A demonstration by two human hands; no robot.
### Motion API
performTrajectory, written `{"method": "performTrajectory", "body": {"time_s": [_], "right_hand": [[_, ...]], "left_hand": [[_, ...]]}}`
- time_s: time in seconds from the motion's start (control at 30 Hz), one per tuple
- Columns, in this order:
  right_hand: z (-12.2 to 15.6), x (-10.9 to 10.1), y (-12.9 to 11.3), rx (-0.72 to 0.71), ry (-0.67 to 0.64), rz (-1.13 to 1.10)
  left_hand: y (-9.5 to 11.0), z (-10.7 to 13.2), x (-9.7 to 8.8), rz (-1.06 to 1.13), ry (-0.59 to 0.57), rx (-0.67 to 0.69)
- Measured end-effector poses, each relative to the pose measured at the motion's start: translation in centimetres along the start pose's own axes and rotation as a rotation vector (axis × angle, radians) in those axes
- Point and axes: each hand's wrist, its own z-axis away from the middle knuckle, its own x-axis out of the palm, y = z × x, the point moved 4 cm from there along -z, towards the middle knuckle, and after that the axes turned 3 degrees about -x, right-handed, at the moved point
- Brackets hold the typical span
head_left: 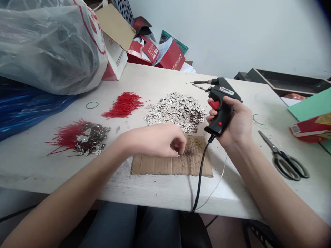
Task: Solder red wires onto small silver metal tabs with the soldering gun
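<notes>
My right hand [236, 120] is wrapped round the grip of a black soldering gun [224, 100] with a red trigger; its tip points left above the table. Over a piece of brown cardboard [152, 165] with dark scorch marks, my left hand [165, 139] pinches a small metal tab [178, 154], mostly covered by the fingers. Just beyond the cardboard lies a heap of small silver metal tabs [173, 106], some darker at its right. A bundle of red wires [124, 105] rests further left. Nearer me on the left is a pile of red wires with metal tabs attached [82, 137].
Scissors [283, 155] lie on the right, with a red box [312, 127] beyond them. The gun's black cord [200, 175] drops over the front table edge. Plastic bags [51, 48] bulge at the left; red boxes [170, 55] stand at the back.
</notes>
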Motion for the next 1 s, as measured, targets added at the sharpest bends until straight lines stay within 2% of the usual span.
{"method": "performTrajectory", "body": {"time_s": [0.57,1.0], "right_hand": [[-0.04,-0.11,0.11,0.017,-0.008,-0.003],[-0.01,-0.08,0.21,0.036,-0.002,-0.015]], "left_hand": [[-0.49,-0.03,0.15,0.016,-0.023,-0.041],[-0.73,0.15,-0.18,0.008,-0.042,-0.15]]}}
